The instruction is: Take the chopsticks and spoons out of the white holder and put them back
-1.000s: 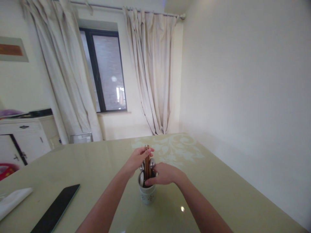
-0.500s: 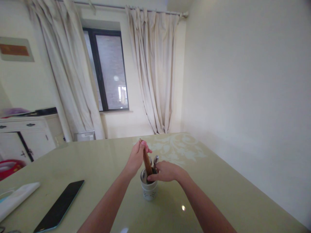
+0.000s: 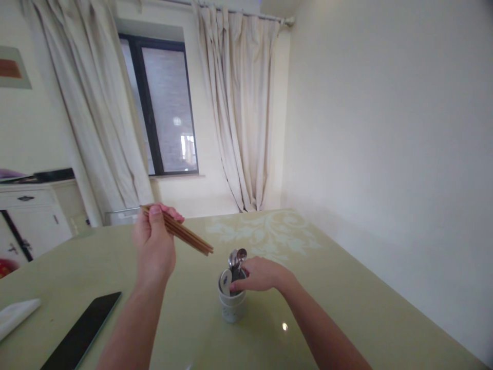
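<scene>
A bundle of several brown wooden chopsticks [image 3: 188, 237] is gripped in my left hand [image 3: 156, 246], raised above the table and slanting down to the right. My right hand [image 3: 262, 273] is closed at the rim of a white utensil cup [image 3: 232, 311], its thumb over the front of the opening. Its other fingers are partly hidden behind the cup's contents. Metal spoons [image 3: 241, 254] stand up out of the cup, and a white oval piece with a dark mark [image 3: 226, 281], perhaps a spoon, leans at its left side.
The cup stands on a pale green glossy table [image 3: 308, 308] with a white floral pattern. A black flat device [image 3: 82, 329] lies at the left, beside a white object [image 3: 17, 316]. Behind are curtains [image 3: 239, 103], a window and a white cabinet [image 3: 38, 205]; a wall borders the right.
My left hand has lifted the chopsticks out of the cup and carried them left, tilting them nearer to level. My right hand has stayed at the cup. The view has shifted slightly to the right.
</scene>
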Demonstrator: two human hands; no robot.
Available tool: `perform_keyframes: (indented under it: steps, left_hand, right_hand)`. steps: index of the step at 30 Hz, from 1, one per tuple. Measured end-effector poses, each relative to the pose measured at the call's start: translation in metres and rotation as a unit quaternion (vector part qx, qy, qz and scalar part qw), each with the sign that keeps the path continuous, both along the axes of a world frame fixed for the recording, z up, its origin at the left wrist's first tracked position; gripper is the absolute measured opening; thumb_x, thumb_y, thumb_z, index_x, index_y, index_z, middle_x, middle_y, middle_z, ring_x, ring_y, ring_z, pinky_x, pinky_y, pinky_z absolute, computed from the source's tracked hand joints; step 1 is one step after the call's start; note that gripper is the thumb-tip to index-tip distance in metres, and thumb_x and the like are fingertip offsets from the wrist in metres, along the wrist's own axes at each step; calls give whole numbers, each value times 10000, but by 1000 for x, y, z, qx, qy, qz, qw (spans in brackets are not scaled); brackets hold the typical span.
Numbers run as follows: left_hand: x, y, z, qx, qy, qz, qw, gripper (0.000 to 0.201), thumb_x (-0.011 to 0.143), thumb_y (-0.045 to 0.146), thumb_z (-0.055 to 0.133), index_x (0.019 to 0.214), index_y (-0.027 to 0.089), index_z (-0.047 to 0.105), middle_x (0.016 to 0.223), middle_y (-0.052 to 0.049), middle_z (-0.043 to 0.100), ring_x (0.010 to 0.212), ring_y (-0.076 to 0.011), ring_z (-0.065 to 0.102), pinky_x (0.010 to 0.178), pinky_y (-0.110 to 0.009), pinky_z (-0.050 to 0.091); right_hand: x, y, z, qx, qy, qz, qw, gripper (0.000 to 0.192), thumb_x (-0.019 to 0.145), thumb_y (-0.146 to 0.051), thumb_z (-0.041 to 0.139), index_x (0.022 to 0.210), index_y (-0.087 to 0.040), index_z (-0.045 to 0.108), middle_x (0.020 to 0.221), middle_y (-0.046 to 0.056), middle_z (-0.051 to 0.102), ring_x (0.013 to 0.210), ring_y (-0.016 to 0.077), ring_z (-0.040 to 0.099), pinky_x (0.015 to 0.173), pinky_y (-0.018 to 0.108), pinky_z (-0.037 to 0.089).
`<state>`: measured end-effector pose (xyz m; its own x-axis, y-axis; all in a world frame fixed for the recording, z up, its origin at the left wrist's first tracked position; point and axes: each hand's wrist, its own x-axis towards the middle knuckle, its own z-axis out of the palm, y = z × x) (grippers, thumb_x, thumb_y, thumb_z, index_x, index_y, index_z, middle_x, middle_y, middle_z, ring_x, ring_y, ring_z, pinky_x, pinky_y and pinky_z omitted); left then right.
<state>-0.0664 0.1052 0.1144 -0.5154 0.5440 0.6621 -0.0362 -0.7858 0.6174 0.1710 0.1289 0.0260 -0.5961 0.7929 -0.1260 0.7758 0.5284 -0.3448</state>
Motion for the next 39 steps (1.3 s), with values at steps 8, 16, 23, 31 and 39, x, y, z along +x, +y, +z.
perform_keyframes:
  steps: [8, 16, 23, 31, 39]
  left_hand:
    - [1, 34, -100, -201, 98, -25, 974, 538, 854, 733, 647, 870, 195, 635, 751, -2, 666, 703, -157, 642, 705, -279, 568]
    - [4, 50, -143, -297, 50, -142, 943, 724, 637, 780, 806, 997, 158, 717, 855, -76, 784, 840, -239, 747, 842, -380, 605]
    - [1, 50, -140, -306, 50, -178, 934, 697, 676, 727, 814, 1075, 161, 735, 897, -77, 801, 836, -214, 742, 826, -339, 580]
    - [-6, 48, -135, -311, 90, -206, 923, 705, 666, 670, 847, 1142, 165, 724, 1066, -124, 797, 975, -251, 741, 866, -366, 574]
    - [-12, 49, -137, -326, 86, -216, 916, 719, 684, 697, 815, 1160, 166, 719, 1168, -165, 785, 1008, -267, 747, 869, -380, 581]
  right_hand:
    - [-1, -5, 2, -31, 9, -28, 999, 617, 829, -754, 650, 1073, -205, 792, 1073, 109, 795, 954, 290, 730, 768, 318, 519]
    - [0, -8, 2, -25, 11, -25, 999, 605, 839, -741, 634, 1056, -198, 791, 1085, 114, 801, 946, 297, 734, 730, 309, 502]
    - [0, -10, 3, -25, 3, -27, 999, 598, 856, -734, 611, 1045, -197, 795, 1082, 124, 803, 936, 308, 738, 715, 314, 501]
    - [-1, -12, 6, -24, -11, -34, 999, 625, 858, -752, 595, 1057, -194, 796, 1066, 131, 804, 914, 305, 739, 698, 314, 497]
    - [-2, -14, 9, -21, -12, -37, 999, 656, 859, -773, 580, 1068, -190, 795, 1084, 141, 799, 936, 313, 737, 713, 319, 504]
